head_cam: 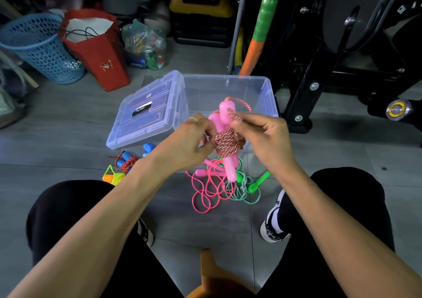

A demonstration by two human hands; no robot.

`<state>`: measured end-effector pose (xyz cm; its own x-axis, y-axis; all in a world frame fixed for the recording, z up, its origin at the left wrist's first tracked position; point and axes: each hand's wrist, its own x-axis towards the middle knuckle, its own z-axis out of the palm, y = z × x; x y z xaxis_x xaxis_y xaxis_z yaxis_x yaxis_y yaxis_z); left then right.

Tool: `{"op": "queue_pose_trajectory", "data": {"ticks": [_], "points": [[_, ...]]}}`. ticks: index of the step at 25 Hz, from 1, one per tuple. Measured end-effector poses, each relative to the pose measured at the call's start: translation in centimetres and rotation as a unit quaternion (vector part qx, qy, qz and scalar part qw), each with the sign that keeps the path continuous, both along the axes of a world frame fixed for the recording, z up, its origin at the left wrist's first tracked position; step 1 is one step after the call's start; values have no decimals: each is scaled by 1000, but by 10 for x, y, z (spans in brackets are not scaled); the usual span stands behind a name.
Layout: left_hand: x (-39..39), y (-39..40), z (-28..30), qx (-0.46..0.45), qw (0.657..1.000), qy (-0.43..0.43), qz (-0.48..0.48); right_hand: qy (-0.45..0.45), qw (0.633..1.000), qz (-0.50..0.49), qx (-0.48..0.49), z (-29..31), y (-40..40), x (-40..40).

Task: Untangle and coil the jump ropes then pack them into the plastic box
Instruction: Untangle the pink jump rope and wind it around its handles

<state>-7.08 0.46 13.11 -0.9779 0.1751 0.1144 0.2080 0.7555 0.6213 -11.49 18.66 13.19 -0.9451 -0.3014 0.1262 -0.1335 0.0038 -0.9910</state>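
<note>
Both hands on the pink-handled rope, held up in front of the box

From my seat I can't see most of the left hand [194,138] fingertips, they're curled round the red-and-white cord bundle [227,143] and tucked behind it, so the grip is clamped on the wrap. Right hand [262,135] pinches a strand of the same cord by the upper end of the pink handles [225,124], fingers together on it; a loop of that cord arcs up past them. The handles stand roughly upright between the two hands, lower end poking out below the wrap. Just beneath, on the floor, a loose pink rope [205,190] and a green rope [245,188] lie tangled, partly hidden by my wrists. Left of those, a blue-handled rope [125,160] and an orange-handled one [112,176], half cut off by my left forearm. Behind sits the clear plastic box [267,92], its lid [146,112] leaning on its left side.
</note>
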Motion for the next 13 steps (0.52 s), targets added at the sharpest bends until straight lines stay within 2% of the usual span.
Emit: {"op": "queue_pose_trajectory", "data": {"ticks": [2, 5, 8, 13], "points": [[3, 3, -2, -56, 998, 33, 11, 84, 993, -38, 68, 0, 3, -5], [6, 12, -2, -149, 981, 118, 30, 259, 933, -53, 243, -7, 3, -1], [8, 22, -3, -161, 970, 175, 52, 276, 899, -17, 338, -6, 1, 4], [11, 25, -9, -128, 969, 191, 90, 302, 890, 56, 336, -1, 5, 1]]}}
